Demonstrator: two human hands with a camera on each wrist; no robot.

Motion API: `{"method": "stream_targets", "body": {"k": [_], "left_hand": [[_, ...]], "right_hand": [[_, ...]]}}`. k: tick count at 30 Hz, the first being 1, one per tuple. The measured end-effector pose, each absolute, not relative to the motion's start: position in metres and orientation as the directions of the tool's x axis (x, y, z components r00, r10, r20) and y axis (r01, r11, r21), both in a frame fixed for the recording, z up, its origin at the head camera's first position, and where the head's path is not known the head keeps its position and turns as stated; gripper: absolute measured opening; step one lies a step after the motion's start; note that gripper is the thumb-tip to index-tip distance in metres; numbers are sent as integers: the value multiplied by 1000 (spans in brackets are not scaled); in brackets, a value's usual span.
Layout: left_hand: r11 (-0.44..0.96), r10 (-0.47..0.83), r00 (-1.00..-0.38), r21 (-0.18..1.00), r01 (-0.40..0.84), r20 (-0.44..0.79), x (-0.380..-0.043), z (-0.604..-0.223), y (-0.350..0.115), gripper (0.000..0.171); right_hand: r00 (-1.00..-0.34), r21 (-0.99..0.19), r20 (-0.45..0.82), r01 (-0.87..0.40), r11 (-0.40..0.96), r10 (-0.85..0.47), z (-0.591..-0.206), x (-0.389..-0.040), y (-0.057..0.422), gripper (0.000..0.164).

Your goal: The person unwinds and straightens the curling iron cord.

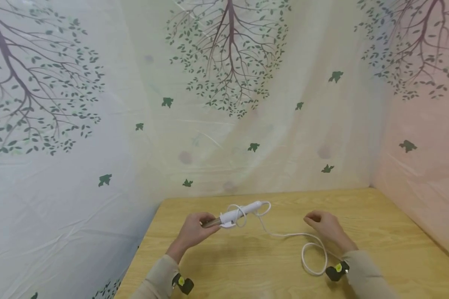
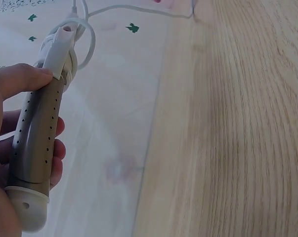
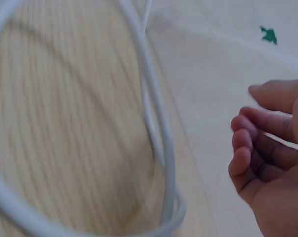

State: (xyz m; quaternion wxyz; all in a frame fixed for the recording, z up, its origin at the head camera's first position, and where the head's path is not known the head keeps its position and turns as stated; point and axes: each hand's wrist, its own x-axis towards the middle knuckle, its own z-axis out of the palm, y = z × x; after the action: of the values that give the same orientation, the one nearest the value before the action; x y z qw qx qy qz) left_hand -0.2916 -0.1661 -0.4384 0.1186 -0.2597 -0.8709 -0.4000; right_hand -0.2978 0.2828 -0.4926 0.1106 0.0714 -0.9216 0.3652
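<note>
A curling iron (image 1: 230,216) with a white handle and a brown metal barrel is held above the table, tilted up to the right. My left hand (image 1: 193,230) grips it by the barrel. In the left wrist view, small holes line the barrel (image 2: 37,128), and the left thumb lies by the white clamp lever (image 2: 57,54). Some white cord (image 1: 288,235) is wound around the handle, and the rest trails rightward into a loop near the right wrist. My right hand (image 1: 326,227) hovers at the right, its fingers loosely curled with nothing in them, as the right wrist view shows.
A light wooden table (image 1: 239,265) lies under both hands. Pale sheets printed with trees and green leaves (image 1: 253,147) hang behind it and along both sides. Small black cameras (image 1: 336,270) are strapped to the wrists.
</note>
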Motion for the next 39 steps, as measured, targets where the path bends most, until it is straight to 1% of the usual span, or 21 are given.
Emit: {"method": "stream_targets", "body": {"k": [4, 9, 13, 18, 22, 25, 29, 35, 39], "left_hand": [[543, 345, -841, 641, 542, 417, -292, -436, -165, 25], [537, 357, -827, 629, 562, 434, -294, -436, -163, 23], [537, 367, -824, 625, 567, 433, -296, -440, -162, 22], [547, 361, -827, 621, 562, 430, -295, -439, -161, 22], [544, 362, -821, 615, 571, 442, -294, -437, -160, 23], [536, 362, -818, 618, 575, 447, -294, -436, -160, 23], [530, 358, -820, 625, 572, 447, -294, -437, -159, 22], [535, 350, -822, 624, 570, 450, -295, -438, -159, 20], [537, 350, -822, 622, 569, 450, -295, -438, -159, 20]], "right_hand": [[-942, -712, 327, -300, 635, -78, -480, -296, 261, 25], [-915, -763, 395, -376, 525, -81, -471, -293, 237, 24], [-905, -789, 414, -409, 459, -94, -467, -292, 222, 22], [-888, -786, 437, -453, 421, -140, -466, -293, 205, 23], [-884, -786, 434, -466, 407, -173, -463, -290, 191, 20], [-880, -785, 429, -474, 398, -203, -454, -282, 181, 17], [-876, -789, 418, -482, 382, -241, -442, -272, 171, 19], [-873, -809, 411, -482, 337, -261, -443, -271, 164, 19], [-886, -826, 387, -456, 331, -256, -446, -271, 158, 17]]}}
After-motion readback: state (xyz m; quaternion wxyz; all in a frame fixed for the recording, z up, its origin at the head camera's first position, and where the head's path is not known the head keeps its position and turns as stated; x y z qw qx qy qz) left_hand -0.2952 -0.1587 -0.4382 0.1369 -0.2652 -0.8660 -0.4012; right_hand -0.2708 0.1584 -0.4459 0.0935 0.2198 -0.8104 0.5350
